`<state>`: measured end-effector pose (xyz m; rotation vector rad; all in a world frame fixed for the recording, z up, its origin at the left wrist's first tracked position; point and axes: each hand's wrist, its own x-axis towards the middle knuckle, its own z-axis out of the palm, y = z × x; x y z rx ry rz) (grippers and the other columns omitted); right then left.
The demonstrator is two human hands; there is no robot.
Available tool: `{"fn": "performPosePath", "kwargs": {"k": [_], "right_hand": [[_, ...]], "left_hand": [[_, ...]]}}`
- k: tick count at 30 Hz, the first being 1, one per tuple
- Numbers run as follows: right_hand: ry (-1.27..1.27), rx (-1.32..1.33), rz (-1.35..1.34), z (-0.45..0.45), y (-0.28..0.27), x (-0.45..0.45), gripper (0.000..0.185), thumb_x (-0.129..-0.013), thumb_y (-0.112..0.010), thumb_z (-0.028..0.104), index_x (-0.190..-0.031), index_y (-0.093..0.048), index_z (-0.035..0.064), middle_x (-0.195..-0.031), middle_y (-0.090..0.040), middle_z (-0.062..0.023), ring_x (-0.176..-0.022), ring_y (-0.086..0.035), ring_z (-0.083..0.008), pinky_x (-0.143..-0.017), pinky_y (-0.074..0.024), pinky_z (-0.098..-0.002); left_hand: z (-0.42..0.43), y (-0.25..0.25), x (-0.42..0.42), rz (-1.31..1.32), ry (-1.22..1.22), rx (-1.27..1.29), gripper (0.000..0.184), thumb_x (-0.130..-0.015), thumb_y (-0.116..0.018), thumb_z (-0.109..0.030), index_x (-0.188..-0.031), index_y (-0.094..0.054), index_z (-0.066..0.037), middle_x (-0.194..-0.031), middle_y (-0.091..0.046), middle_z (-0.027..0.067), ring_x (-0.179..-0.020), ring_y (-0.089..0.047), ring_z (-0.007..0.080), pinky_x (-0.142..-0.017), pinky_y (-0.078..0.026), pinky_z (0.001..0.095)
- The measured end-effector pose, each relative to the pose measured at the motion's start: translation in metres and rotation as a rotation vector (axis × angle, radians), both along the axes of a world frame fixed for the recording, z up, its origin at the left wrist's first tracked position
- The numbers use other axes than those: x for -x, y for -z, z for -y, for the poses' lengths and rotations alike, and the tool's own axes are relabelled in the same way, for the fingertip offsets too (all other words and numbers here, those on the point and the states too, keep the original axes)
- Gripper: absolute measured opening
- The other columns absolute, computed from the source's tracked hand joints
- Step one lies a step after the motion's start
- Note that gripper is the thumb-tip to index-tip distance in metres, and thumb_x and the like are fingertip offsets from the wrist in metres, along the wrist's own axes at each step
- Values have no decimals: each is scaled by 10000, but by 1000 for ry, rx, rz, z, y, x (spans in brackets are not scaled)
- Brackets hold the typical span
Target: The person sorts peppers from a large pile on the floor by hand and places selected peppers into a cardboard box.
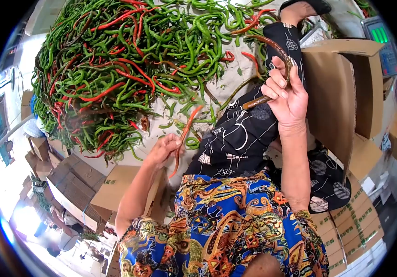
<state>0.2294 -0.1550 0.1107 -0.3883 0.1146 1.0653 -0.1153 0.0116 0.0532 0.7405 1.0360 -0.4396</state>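
My left hand (167, 148), fingers pinched together, grips a long red chili pepper (188, 128) that slants upward beside the pile. Raised over the patterned trouser leg, my right hand (285, 99) is closed round a curved brown stick-like thing (277, 47). One end of it arcs above the fingers and a straight piece sticks out to the left below them; its exact kind I cannot make out. A big heap of green and red chili peppers (101, 78) lies ahead and to the left. Several loose peppers and green bits are scattered on the pale ground (228, 57) between heap and legs.
An open cardboard box (330, 101) stands close on the right, with a digital scale (383, 46) behind it. Another open box (120, 187) sits beside my left forearm. More cartons (76, 180) are at the left. Another person's arm (60, 221) shows at lower left.
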Motion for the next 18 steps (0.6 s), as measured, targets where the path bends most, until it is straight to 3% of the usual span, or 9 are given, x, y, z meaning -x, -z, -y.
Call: {"fn": "performPosePath", "kwargs": {"k": [5,7,9,12,14,15,18], "right_hand": [[-6,-59,9,-4,-1,-3,430,-1011,-424,287,-1280,-465,-46,-751,-482,-24,-551,-396,-70,-588,-377,-251],[1,-49,19,-1,-4,-4,425,-1009,-430,285,-1276,-466,-44,-743,-479,-20,-547,-396,-67,-573,-374,-242],[4,-47,28,5,-5,-6,423,-1005,-440,285,-1273,-465,-42,-737,-478,-15,-539,-390,-62,-558,-370,-233],[6,-37,52,9,-6,-6,422,-998,-459,283,-1272,-463,-37,-732,-481,-9,-527,-379,-53,-533,-360,-222],[-3,-41,57,9,-5,-8,424,-996,-464,283,-1274,-461,-36,-732,-483,-9,-526,-379,-52,-530,-359,-222],[-11,-54,40,8,-4,-8,424,-992,-474,280,-1275,-461,-36,-749,-489,-16,-534,-388,-55,-536,-362,-224],[-3,-21,40,-1,-5,-9,428,-989,-484,276,-1281,-456,-35,-774,-495,-26,-545,-396,-58,-542,-366,-227]], "left_hand": [[19,24,-60,209,216,-256,127,-908,-591,-142,-884,-558,-22,-737,-570,16,-665,-517,88,-595,-404,244],[34,35,-99,344,445,-488,143,-873,-616,-137,-835,-555,-14,-673,-536,0,-664,-496,74,-598,-414,258],[57,71,-128,469,447,-546,157,-868,-611,-145,-927,-620,0,-721,-576,49,-695,-513,101,-642,-439,267],[75,93,-175,628,394,-776,172,-864,-595,-137,-946,-623,12,-801,-611,152,-722,-604,251,-685,-478,356],[88,139,-190,556,332,-1168,155,-833,-596,-109,-943,-604,0,-836,-613,192,-772,-611,364,-704,-482,423],[89,138,-197,385,440,-1230,195,-786,-623,-113,-955,-593,-20,-845,-599,211,-774,-603,406,-684,-481,466],[95,163,-202,252,735,-1266,251,-771,-647,-154,-985,-594,-34,-867,-595,215,-760,-608,415,-653,-483,484]]}}
